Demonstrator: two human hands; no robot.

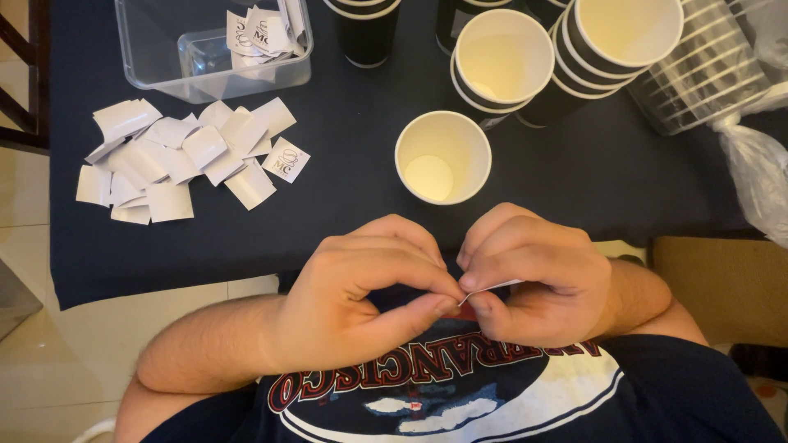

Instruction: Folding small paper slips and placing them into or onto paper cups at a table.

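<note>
My left hand [361,291] and my right hand [533,279] meet close to my chest, below the table edge. Both pinch a small white sticker [492,289] between thumb and fingertips; only its thin edge shows. Just beyond my hands a single open paper cup [443,156], black outside and cream inside, stands upright on the dark tablecloth [345,213]. A heap of small white paper slips [176,156] lies on the cloth to the left, one showing a printed face.
A clear plastic box [209,45] holding more printed stickers sits at the back left. Stacks of black paper cups [566,57] stand at the back, beside a sleeve of clear plastic lids [706,74] in a bag. Tiled floor shows at left.
</note>
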